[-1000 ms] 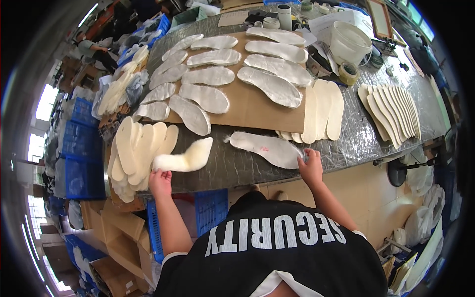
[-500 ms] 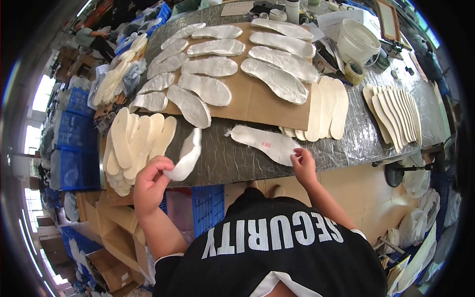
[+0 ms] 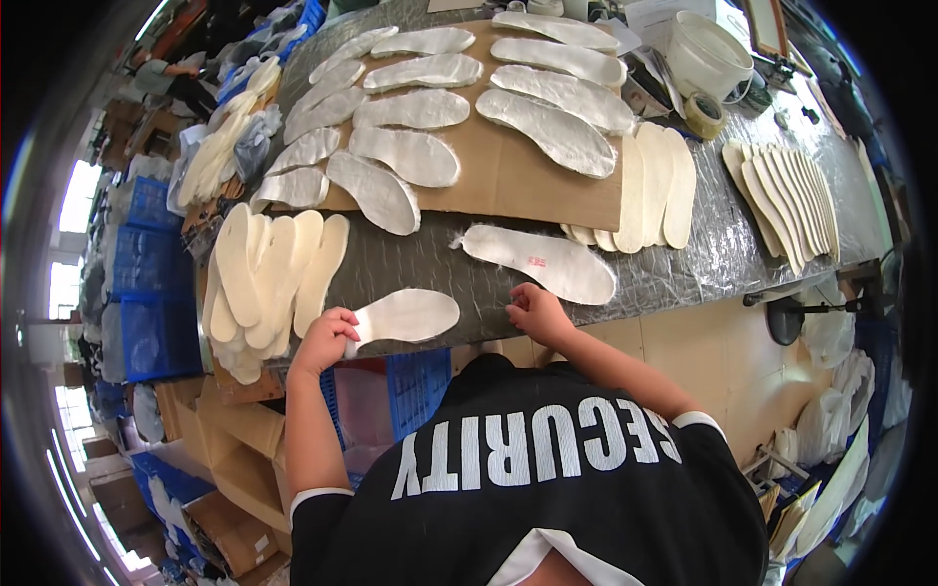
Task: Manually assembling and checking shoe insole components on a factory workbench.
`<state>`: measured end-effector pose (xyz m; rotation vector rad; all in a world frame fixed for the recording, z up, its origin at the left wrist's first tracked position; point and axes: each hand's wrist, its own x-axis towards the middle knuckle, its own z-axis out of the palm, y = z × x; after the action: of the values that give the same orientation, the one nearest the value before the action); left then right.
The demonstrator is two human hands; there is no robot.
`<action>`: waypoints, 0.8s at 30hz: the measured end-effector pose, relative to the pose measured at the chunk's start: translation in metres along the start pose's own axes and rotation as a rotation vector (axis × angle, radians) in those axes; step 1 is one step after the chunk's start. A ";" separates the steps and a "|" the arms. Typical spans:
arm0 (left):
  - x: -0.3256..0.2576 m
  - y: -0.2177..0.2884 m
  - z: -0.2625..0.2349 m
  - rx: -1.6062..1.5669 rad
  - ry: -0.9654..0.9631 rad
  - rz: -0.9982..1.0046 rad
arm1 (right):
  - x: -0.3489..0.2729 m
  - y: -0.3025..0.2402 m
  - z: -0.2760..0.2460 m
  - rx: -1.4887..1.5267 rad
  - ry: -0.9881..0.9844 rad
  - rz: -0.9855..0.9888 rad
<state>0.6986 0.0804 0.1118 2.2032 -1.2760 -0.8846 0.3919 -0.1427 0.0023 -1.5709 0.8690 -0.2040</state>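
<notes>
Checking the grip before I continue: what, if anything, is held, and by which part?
The left hand holds a white insole by its left end; nothing visible is held in the right hand.

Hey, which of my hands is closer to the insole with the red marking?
Your right. The right hand is by the near edge of the red-marked insole; the left hand is farther off to its left, holding another white insole.
</notes>
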 end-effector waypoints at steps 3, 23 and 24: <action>0.011 -0.020 -0.001 -0.078 0.028 0.039 | 0.013 -0.011 0.021 -0.096 -0.008 -0.022; 0.065 -0.091 0.012 0.240 0.232 0.302 | -0.004 -0.011 0.044 -0.146 0.443 0.101; 0.072 -0.089 0.014 0.318 0.306 0.266 | -0.004 -0.006 0.046 -0.149 0.509 0.088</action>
<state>0.7677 0.0587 0.0227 2.2165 -1.5881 -0.2439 0.4181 -0.1045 -0.0011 -1.6408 1.3722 -0.4993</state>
